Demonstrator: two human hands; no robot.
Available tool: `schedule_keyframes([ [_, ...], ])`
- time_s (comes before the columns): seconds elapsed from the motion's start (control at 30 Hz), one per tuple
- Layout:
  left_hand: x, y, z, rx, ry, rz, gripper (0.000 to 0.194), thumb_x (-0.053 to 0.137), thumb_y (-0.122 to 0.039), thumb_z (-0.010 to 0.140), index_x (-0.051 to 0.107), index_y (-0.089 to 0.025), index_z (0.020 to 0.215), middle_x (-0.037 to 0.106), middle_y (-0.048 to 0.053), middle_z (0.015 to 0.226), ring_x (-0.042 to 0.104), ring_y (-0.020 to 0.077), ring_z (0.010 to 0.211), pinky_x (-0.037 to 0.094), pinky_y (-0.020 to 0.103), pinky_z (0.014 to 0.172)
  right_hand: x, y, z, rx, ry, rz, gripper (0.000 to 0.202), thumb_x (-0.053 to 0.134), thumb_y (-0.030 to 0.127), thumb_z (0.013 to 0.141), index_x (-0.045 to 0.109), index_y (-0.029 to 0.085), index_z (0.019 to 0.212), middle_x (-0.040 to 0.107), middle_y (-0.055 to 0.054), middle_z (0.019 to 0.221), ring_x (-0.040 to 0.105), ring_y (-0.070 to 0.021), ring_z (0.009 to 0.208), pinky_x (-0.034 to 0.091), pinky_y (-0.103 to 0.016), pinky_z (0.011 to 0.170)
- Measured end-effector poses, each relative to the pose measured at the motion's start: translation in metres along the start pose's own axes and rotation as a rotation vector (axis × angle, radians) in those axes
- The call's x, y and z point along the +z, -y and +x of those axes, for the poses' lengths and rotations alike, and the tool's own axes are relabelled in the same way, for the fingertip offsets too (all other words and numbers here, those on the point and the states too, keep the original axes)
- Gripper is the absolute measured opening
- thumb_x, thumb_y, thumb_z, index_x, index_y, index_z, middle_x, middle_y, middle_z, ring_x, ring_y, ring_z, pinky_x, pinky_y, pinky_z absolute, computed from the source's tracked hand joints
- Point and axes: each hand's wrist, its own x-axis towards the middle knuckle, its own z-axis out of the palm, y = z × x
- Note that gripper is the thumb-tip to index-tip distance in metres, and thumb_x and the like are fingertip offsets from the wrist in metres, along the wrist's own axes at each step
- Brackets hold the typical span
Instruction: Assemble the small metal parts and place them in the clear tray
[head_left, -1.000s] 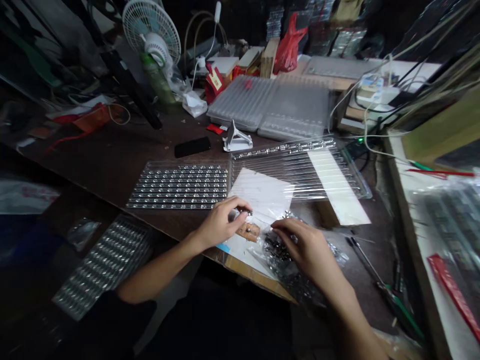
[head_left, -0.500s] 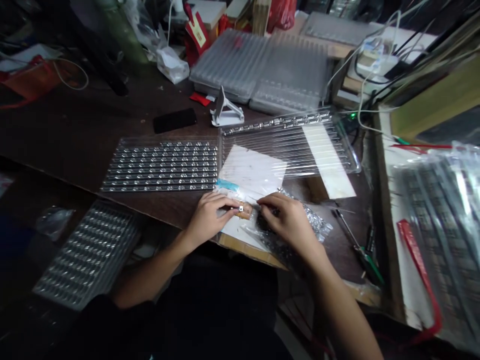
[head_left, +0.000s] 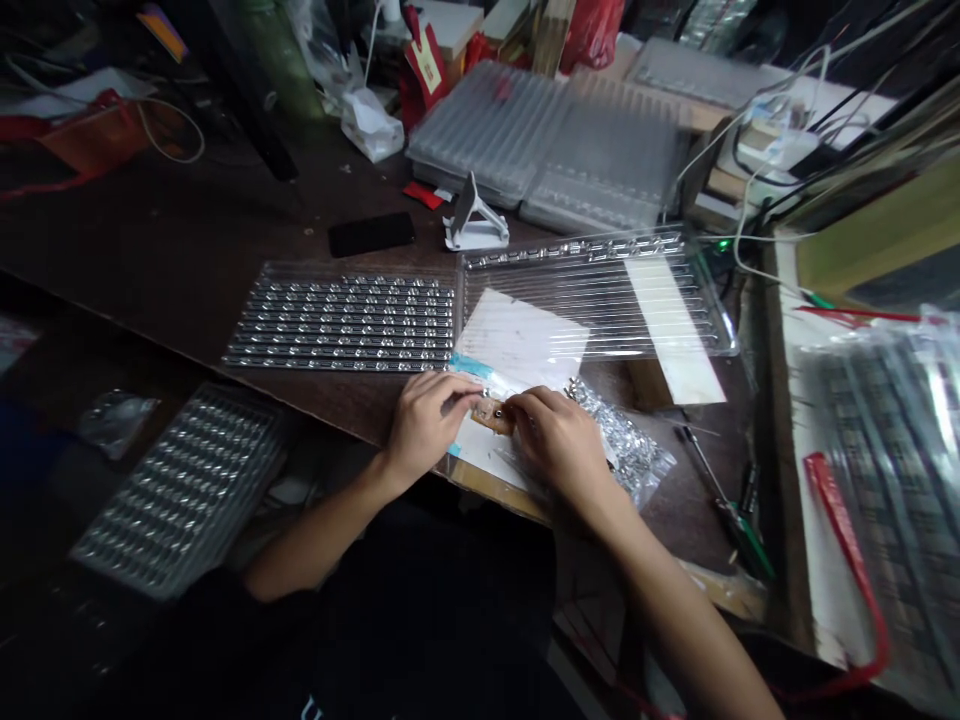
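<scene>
My left hand (head_left: 427, 418) pinches a tiny shiny part at the left end of a small tan block (head_left: 491, 413). From the right, my right hand (head_left: 561, 440) has its thumb and fingers closed at the block's other end; whatever they hold is hidden. A small dark-centred piece shows on the block between the two hands. Under them lies a white sheet (head_left: 525, 330) with blue tape (head_left: 470, 365). Close by my right hand, a clear bag of small silvery parts (head_left: 619, 437) lies spread open.
A clear tray of filled rows (head_left: 337, 325) lies left, and a mostly unfilled tray (head_left: 540, 300) lies behind the sheet. Behind are a phone (head_left: 371, 235), a white stand (head_left: 476, 225) and stacked trays (head_left: 487, 130). A green-handled screwdriver (head_left: 742, 535) lies right.
My right hand has come in to the tan block and closed at its right end. My left fingers have shifted with the tiny part to the block's left end. The view has turned slightly.
</scene>
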Motion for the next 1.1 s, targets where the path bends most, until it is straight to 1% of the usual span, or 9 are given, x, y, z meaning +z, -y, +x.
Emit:
schedule_keyframes([
  [0.07,-0.003,0.004,-0.003,-0.025,0.011,0.069,0.008,0.063,-0.026,0.091,0.069,-0.024,0.096,0.075,0.003,0.099,0.065,0.0226,0.094,0.046,0.038,0.086,0.001,0.004,0.0,-0.073,0.019,0.007,0.022,0.049,0.019,0.099,0.069,0.017,0.108,0.07,-0.009,0.1,0.063,-0.0197,0.085,0.048,-0.029,0.075],
  [0.17,-0.007,0.009,-0.008,-0.008,0.12,0.169,0.011,0.065,-0.027,0.09,0.068,-0.024,0.1,0.074,0.003,0.102,0.063,0.0243,0.094,0.044,0.039,0.084,0.004,0.01,-0.001,-0.174,0.04,-0.042,0.021,0.049,0.016,0.098,0.068,0.015,0.108,0.068,-0.011,0.1,0.061,-0.0232,0.089,0.048,-0.032,0.076],
  [0.3,-0.007,0.01,-0.009,0.004,0.138,0.188,0.013,0.065,-0.028,0.09,0.068,-0.025,0.102,0.074,0.003,0.102,0.062,0.0243,0.094,0.044,0.038,0.083,0.006,0.012,-0.002,-0.208,0.05,-0.061,0.025,0.05,0.011,0.097,0.067,0.02,0.112,0.068,-0.009,0.102,0.06,-0.0226,0.091,0.047,-0.032,0.078],
  [0.4,-0.005,0.002,-0.006,-0.008,0.086,0.139,0.009,0.064,-0.028,0.091,0.068,-0.024,0.099,0.074,0.003,0.098,0.064,0.023,0.092,0.044,0.037,0.083,-0.001,0.002,-0.003,-0.144,0.02,-0.01,0.025,0.051,0.018,0.098,0.068,0.02,0.116,0.069,-0.008,0.101,0.062,-0.0212,0.089,0.047,-0.031,0.076],
  [0.5,0.0,-0.01,-0.001,0.029,0.032,0.041,0.006,0.066,-0.027,0.089,0.067,-0.022,0.093,0.074,0.003,0.095,0.066,0.0213,0.092,0.045,0.036,0.084,-0.011,-0.012,-0.006,0.028,-0.025,-0.009,0.018,0.058,0.026,0.095,0.073,0.018,0.099,0.07,-0.008,0.095,0.063,-0.0217,0.084,0.046,-0.03,0.072],
  [0.6,0.008,-0.02,0.004,0.085,0.039,-0.034,0.003,0.069,-0.024,0.087,0.068,-0.022,0.088,0.075,0.002,0.091,0.067,0.0201,0.09,0.045,0.035,0.083,-0.017,-0.022,-0.008,0.12,0.054,-0.007,0.013,0.063,0.026,0.091,0.074,0.019,0.09,0.072,-0.007,0.092,0.064,-0.021,0.081,0.044,-0.029,0.068],
  [0.73,0.018,-0.023,0.006,0.085,0.079,-0.032,0.002,0.07,-0.023,0.086,0.068,-0.022,0.086,0.074,0.002,0.087,0.066,0.0201,0.086,0.044,0.035,0.081,-0.018,-0.02,-0.009,0.089,0.095,0.006,0.015,0.058,0.022,0.091,0.072,0.019,0.088,0.071,-0.009,0.091,0.065,-0.0221,0.085,0.045,-0.03,0.071],
  [0.97,0.024,-0.017,0.008,0.033,0.151,-0.02,0.003,0.07,-0.021,0.085,0.068,-0.021,0.084,0.074,0.002,0.088,0.064,0.0217,0.089,0.045,0.036,0.082,-0.017,-0.019,-0.012,0.119,0.001,0.26,0.007,0.058,0.017,0.087,0.061,0.02,0.082,0.069,-0.005,0.079,0.061,-0.0173,0.068,0.043,-0.027,0.062],
  [1.1,0.025,-0.016,0.009,0.022,0.155,-0.021,0.006,0.071,-0.021,0.084,0.066,-0.021,0.081,0.073,0.002,0.085,0.063,0.0219,0.087,0.046,0.036,0.079,-0.013,-0.024,-0.011,0.069,-0.053,0.3,0.011,0.054,0.018,0.092,0.065,0.018,0.091,0.07,-0.006,0.087,0.063,-0.0181,0.075,0.046,-0.028,0.068],
])
